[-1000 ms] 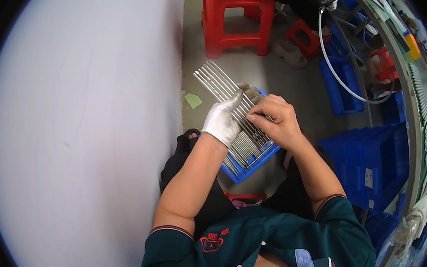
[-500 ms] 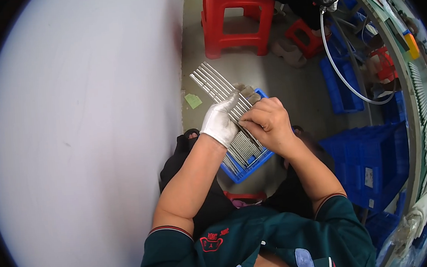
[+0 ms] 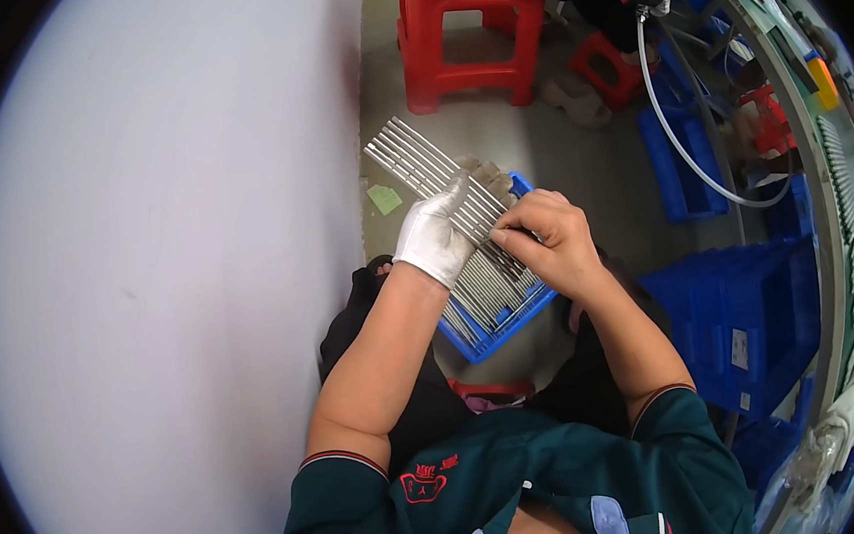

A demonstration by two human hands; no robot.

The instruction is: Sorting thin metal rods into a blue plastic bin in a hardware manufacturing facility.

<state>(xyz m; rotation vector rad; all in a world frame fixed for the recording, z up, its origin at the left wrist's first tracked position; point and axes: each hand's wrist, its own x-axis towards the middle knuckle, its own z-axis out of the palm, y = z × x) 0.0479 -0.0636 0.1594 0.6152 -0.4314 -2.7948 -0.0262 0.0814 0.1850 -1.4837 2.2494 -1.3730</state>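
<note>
My left hand (image 3: 434, 234), in a white glove with dirty grey fingertips, grips several slim silvery metal rods (image 3: 408, 153) laid side by side like a fan. They slant up and to the left, over the blue crate. My bare right hand (image 3: 555, 237) is closed in a pinch at the rods' lower part; its thumb and forefinger seem to be on a rod, though the fingers partly hide it. Below both hands stands the blue crate (image 3: 501, 339), holding many more such rods (image 3: 484, 293) lying in parallel.
A white wall (image 3: 164, 237) rises close on my left. Ahead stands a red plastic stool (image 3: 473, 88), with a co-worker's dark-clothed legs beyond. Stacked blue crates (image 3: 732, 313) and a workbench edge (image 3: 832, 315) line my right, near a hanging clear hose (image 3: 679, 152). Green paper (image 3: 385, 199) lies on the floor.
The rods and my left hand have shifted slightly up and left. My right hand has slid a little to the right, with its fingers still pinched at the rods.
</note>
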